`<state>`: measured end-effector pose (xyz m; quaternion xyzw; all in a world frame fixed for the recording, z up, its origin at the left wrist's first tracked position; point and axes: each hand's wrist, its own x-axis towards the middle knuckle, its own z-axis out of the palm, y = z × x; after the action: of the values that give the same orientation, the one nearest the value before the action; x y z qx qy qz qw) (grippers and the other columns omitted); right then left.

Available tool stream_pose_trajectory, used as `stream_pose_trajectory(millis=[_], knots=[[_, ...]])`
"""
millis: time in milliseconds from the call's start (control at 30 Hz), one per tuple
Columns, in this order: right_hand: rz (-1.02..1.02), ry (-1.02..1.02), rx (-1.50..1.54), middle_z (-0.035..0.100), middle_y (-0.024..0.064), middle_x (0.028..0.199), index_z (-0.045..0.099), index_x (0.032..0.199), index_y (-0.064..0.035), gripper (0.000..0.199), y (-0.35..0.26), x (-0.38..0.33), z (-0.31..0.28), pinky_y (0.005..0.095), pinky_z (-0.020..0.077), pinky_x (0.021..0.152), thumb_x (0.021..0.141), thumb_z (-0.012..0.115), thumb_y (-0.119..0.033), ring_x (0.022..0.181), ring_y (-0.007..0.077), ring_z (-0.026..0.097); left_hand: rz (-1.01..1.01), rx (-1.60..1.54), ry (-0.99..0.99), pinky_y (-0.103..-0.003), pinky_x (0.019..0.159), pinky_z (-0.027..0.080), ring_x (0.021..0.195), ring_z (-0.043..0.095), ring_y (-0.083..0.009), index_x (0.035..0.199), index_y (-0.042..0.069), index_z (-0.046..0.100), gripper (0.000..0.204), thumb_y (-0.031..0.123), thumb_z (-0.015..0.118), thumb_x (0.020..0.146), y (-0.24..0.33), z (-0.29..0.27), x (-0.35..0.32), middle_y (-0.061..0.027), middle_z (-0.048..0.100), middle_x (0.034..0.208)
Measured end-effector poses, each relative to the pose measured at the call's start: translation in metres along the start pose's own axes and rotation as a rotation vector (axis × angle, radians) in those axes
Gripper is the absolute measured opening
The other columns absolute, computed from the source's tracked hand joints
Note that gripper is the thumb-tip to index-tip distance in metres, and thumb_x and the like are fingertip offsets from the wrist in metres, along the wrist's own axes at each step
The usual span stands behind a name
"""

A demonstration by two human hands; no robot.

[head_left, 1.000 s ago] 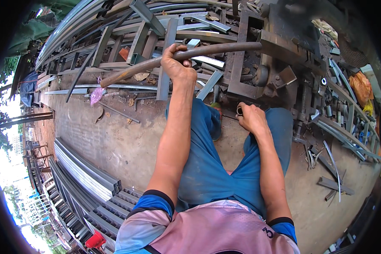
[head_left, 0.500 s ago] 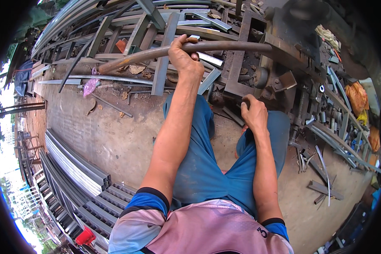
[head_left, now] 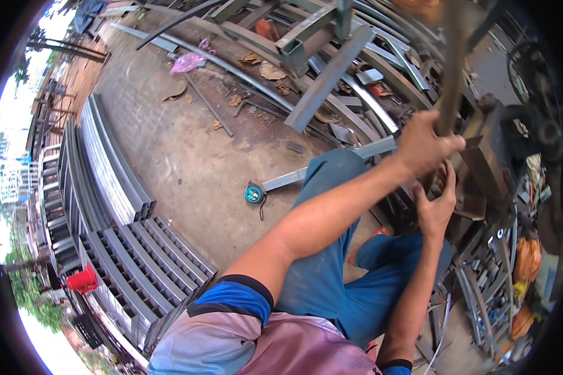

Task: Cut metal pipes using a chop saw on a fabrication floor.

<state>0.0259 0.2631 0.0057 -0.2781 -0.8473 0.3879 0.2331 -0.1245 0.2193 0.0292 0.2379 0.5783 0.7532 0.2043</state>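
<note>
My left hand [head_left: 426, 145] is closed around the lower part of a long brown metal pipe [head_left: 453, 65]. The pipe rises to the top edge of the view and is blurred by motion. Just below, my right hand [head_left: 436, 209] has its thumb and fingers apart, close to a rusty metal machine [head_left: 486, 165]. Nothing shows in its grasp, though the fingertips are partly hidden near the machine. My left forearm crosses above my bent knee.
A teal tape measure [head_left: 253, 194] lies on the concrete beside a flat metal bar [head_left: 288, 179]. Stacked steel tubes [head_left: 116, 169] stand at the left. Metal frames and offcuts [head_left: 331, 78] clutter the far side. Orange bags [head_left: 527, 259] and scrap lie at the right.
The pipe has swung from lying across the view to pointing away from me, my left hand moving right with it. My right hand has risen toward the machine. The view has turned.
</note>
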Motion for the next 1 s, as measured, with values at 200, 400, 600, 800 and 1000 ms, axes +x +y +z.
stream_pose_trajectory(millis=[200, 400, 600, 800, 1000], knots=[[0.236, 0.138, 0.569, 0.068, 0.0090, 0.095, 0.066, 0.110, 0.0032, 0.027, 0.074, 0.029, 0.048, 0.0343, 0.0509, 0.088, 0.100, 0.064, -0.022, 0.088, 0.0179, 0.064, 0.019, 0.456, -0.191, -0.049, 0.075, 0.056, 0.080, 0.071, -0.0442, 0.094, 0.000, 0.068, 0.037, 0.026, 0.082, 0.071, 0.010, 0.006, -0.016, -0.0263, 0.070, 0.079], [0.112, 0.220, 0.232, 0.065, 0.0093, 0.091, 0.067, 0.105, 0.0023, 0.023, 0.112, 0.041, 0.014, 0.0370, 0.0496, 0.088, 0.105, 0.055, -0.018, 0.085, 0.0199, 0.064, 0.094, 0.682, -0.464, -0.052, 0.082, 0.057, 0.088, 0.072, -0.0433, 0.099, -0.002, 0.066, 0.036, 0.025, 0.077, 0.078, 0.040, -0.035, -0.002, -0.0235, 0.071, 0.089], [-0.031, 0.224, 0.797, 0.036, 0.0010, 0.064, 0.041, 0.073, -0.0099, 0.031, 0.044, 0.054, 0.006, 0.0337, 0.0388, 0.067, 0.103, 0.050, -0.012, 0.060, 0.0133, 0.036, -0.190, 0.874, -0.469, -0.048, 0.085, 0.056, 0.095, 0.072, -0.0406, 0.111, 0.000, 0.072, 0.037, 0.026, 0.069, 0.085, -0.050, -0.105, 0.065, -0.0255, 0.074, 0.097], [-0.147, 0.259, 0.733, 0.043, 0.0044, 0.065, 0.044, 0.076, -0.0082, 0.025, 0.051, 0.051, -0.004, 0.0420, 0.0465, 0.072, 0.100, 0.050, -0.014, 0.061, 0.0171, 0.046, -0.357, 1.386, -0.493, -0.051, 0.093, 0.056, 0.106, 0.071, -0.0421, 0.101, -0.006, 0.074, 0.028, 0.010, 0.063, 0.081, -0.216, -0.163, 0.116, -0.0293, 0.072, 0.108], [-0.199, 0.269, 0.648, 0.054, 0.0068, 0.071, 0.047, 0.081, -0.0086, 0.031, 0.057, 0.052, -0.003, 0.0477, 0.0489, 0.080, 0.101, 0.060, -0.029, 0.066, 0.0232, 0.060, -0.604, 1.237, -0.442, -0.048, 0.106, 0.050, 0.122, 0.063, -0.0434, 0.119, -0.007, 0.070, 0.040, 0.015, 0.059, 0.087, -0.364, -0.158, 0.162, -0.0304, 0.065, 0.128]])
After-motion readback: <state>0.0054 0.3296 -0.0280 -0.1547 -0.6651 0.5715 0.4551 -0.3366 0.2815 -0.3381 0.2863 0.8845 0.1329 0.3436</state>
